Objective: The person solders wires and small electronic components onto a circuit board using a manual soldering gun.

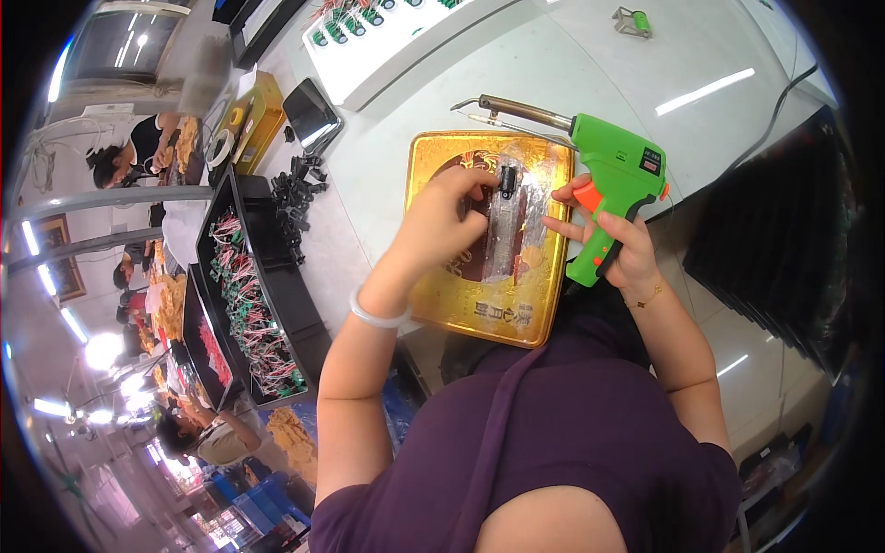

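My right hand (629, 247) grips a green soldering gun (622, 161) by its handle, fingers near the orange trigger. Its metal barrel and thin tip point left, above the far part of a gold tin lid (442, 309). Over the lid, my left hand (442, 217) is curled, its fingertips at the left side of a small black plastic part (508, 182). That part sits at the far end of a clear strip-like block (501, 244) fixed along the middle of the lid. The exact grip of the left fingertips is partly hidden.
Left of the lid stand a black bin (253, 313) of wired green boards and a pile of black parts (297, 203). A black tray (313, 115), yellow tin (258, 124) and white rack (369, 64) lie farther off. A green solder spool (633, 22) stands far right. Co-workers sit at left.
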